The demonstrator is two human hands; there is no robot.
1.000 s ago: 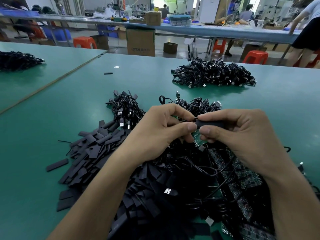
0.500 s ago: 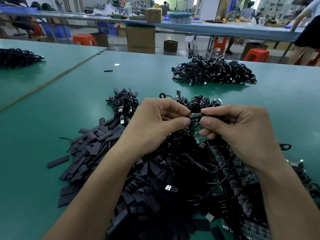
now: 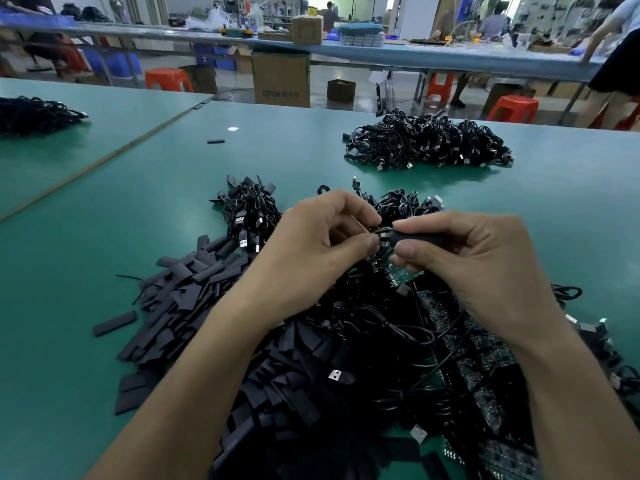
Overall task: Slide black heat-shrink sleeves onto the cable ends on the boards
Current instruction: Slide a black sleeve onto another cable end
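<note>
The right hand (image 3: 485, 268) pinches a black sleeve (image 3: 417, 239) between thumb and forefinger. Its open mouth meets the cable end (image 3: 380, 233), which the left hand (image 3: 322, 247) pinches, just above a green board (image 3: 403, 274) over the tabletop (image 3: 138, 209).

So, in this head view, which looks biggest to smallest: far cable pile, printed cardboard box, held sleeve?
Largest first:
far cable pile
printed cardboard box
held sleeve
The box stands farther off, so true sizes stay unsure.

A cardboard box (image 3: 281, 79) and orange stools (image 3: 168, 79) stand beyond the green table (image 3: 571, 209).
</note>
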